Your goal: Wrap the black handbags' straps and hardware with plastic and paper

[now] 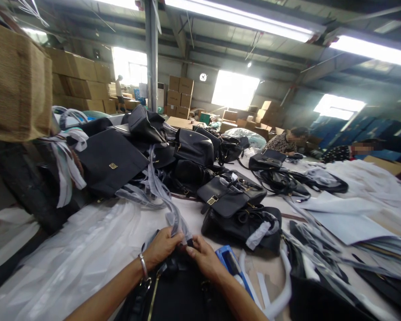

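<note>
Black, with a gold zip, the bag (183,294) lies at the bottom centre of the frame, nearest the camera. Above its top edge, the left hand (163,246) and right hand (205,258) nearly meet, the fingers of both clamped on the lower end of a cloudy plastic strip (177,218), which runs up towards the heaped bags. A silver bracelet (142,266) circles the left wrist. Just right of the right forearm are a blue object (230,263) and a curved white foam piece (284,285); translucent sheets (87,249) cover the table at lower left. Beyond the hands, a black bag with a gold buckle (220,194) rests at the centre, and a pile of black bags (194,147) stretches across the table behind it. Two people (284,141) lean over white material at the right. Farther back, cartons (179,98) stand stacked beneath a wall clock (203,77), and another person (119,91) stands at upper left.
</note>
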Motion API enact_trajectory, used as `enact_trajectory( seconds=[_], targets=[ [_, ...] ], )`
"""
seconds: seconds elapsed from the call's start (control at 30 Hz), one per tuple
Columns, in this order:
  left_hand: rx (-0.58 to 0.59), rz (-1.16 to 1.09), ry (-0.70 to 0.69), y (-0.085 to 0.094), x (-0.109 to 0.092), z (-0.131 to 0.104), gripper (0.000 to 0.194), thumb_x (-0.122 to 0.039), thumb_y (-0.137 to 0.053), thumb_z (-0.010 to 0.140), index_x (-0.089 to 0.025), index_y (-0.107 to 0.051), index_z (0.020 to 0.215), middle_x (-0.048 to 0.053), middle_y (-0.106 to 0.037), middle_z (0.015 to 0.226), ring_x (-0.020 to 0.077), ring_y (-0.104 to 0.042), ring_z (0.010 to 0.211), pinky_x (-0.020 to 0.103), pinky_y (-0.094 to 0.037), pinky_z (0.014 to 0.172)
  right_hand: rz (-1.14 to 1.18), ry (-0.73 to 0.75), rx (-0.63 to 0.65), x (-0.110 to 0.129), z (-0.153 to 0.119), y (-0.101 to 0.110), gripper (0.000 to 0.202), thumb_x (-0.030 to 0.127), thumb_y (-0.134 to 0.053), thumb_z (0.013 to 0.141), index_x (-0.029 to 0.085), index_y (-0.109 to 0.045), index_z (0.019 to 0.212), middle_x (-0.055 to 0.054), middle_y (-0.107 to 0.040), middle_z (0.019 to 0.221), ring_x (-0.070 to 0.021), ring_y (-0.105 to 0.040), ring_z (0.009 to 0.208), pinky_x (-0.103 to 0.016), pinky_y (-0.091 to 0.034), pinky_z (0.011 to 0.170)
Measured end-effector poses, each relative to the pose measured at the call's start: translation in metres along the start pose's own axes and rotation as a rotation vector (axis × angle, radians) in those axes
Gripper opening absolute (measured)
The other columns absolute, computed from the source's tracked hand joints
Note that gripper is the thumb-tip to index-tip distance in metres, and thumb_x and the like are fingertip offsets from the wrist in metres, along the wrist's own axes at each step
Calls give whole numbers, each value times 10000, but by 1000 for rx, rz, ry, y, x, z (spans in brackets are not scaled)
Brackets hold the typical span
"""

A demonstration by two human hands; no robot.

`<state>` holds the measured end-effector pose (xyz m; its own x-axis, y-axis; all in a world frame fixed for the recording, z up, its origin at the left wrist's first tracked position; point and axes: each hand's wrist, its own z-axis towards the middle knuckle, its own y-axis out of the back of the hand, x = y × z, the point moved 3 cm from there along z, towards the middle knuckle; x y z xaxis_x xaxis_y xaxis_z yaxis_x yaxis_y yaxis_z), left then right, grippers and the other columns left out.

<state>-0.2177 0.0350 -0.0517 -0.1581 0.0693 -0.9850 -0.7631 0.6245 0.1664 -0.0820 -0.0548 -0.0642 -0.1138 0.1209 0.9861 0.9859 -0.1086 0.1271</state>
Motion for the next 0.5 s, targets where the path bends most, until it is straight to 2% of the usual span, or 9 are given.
enact_trajectory(
  seconds=[0.07, 0.2, 0.27, 0.37, 0.43, 0.5],
  targets=[
    [-22, 36, -9, 1, 0, 1, 313, -431, -528, 827, -190, -541, 627, -42, -477, 558, 138, -421, 539, 228, -297, 508, -177, -22, -103, -7, -1, 6, 131, 330, -578, 796, 208, -595, 841, 15, -629, 764, -167, -576, 747, -253, -421, 668],
    [-26, 123, -73, -5, -6, -4, 311, -418, -513, 842, -187, -574, 644, -24, -522, 623, 157, -462, 613, 231, -334, 567, -258, -33, -185, -14, 9, 10, 151, 292, -588, 770, 193, -537, 667, 34, -513, 621, -148, -496, 658, -236, -363, 603],
    [-13, 166, -108, -8, -7, -7, 280, -385, -503, 847, -185, -603, 678, -11, -569, 682, 171, -498, 667, 234, -359, 612, -259, -42, -195, -15, 14, 10, 146, 275, -587, 760, 190, -526, 658, 36, -497, 599, -145, -489, 629, -235, -361, 586],
    [-7, 235, -123, -6, -5, -9, 271, -356, -482, 854, -181, -614, 695, -2, -599, 700, 179, -518, 674, 241, -370, 632, -252, -55, -186, -16, 12, 9, 65, 229, -576, 753, 190, -570, 804, 32, -560, 661, -146, -529, 635, -232, -384, 589],
    [-14, 290, -113, -3, -3, -8, 294, -360, -468, 862, -179, -606, 676, 3, -598, 673, 183, -520, 649, 246, -364, 612, -271, -59, -184, -17, 6, 9, 156, 170, -594, 712, 197, -587, 865, 27, -603, 725, -149, -553, 669, -234, -393, 618],
    [-6, 347, -113, -2, -2, -7, 301, -352, -458, 870, -181, -604, 670, 9, -608, 667, 188, -536, 641, 251, -368, 610, -310, -66, -202, -18, 2, 10, 147, 131, -619, 669, 199, -601, 797, 21, -611, 734, -156, -549, 694, -243, -382, 645]
  ],
)
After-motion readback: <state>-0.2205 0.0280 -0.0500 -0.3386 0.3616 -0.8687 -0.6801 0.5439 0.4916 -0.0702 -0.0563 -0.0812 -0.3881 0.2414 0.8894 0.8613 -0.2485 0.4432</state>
